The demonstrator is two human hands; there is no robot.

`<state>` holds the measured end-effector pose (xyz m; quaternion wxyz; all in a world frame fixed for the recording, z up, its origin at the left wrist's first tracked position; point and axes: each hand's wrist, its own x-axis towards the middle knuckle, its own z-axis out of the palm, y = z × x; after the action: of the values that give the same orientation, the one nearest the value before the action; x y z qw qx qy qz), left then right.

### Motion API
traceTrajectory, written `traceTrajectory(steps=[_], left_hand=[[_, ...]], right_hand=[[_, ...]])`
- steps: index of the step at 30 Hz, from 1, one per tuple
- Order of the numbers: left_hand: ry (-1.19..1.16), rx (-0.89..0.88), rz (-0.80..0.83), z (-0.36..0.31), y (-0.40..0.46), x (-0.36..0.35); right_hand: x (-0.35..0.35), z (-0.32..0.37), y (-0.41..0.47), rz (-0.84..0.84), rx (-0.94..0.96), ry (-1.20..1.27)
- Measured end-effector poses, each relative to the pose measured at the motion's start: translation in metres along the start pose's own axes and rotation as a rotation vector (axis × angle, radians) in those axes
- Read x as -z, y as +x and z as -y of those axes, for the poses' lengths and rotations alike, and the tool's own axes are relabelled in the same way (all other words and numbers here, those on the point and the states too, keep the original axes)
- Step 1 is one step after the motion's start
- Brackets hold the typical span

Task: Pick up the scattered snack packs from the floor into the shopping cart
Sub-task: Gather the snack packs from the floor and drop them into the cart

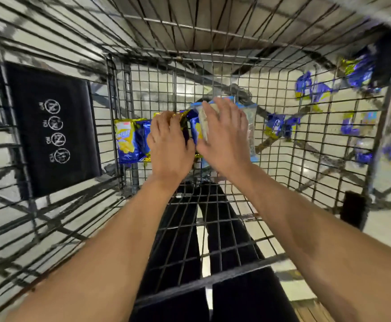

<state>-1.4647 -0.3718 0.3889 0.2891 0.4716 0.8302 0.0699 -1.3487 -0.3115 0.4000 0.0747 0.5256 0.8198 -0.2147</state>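
Blue-yellow snack packs on cart bottom, long axes running away from camera, left hand curled on gold pack, right hand fingers straight over clear pack, more packs on floor right.

wire cart walls hem both hands in, snack packs crowd the floor below, open room only above.
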Motion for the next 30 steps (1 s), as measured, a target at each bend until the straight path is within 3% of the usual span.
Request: traceTrajectory(steps=[9, 15, 19, 30], left_hand=[[0.069, -0.277, -0.107, -0.077, -0.055, 0.14], [0.149, -0.504, -0.155, -0.154, -0.091, 0.191], [0.16, -0.664, -0.107, -0.218, -0.129, 0.175], [0.293, -0.976, 0.039, -0.366, -0.295, 0.045]], right_hand=[[0.142, 0.038, -0.058, -0.204, -0.037, -0.029], [0.222, 0.013, -0.12, -0.36, -0.082, -0.075], [0.24, -0.019, -0.168, -0.476, -0.224, -0.052], [0.246, -0.194, -0.385, -0.503, -0.627, 0.116]])
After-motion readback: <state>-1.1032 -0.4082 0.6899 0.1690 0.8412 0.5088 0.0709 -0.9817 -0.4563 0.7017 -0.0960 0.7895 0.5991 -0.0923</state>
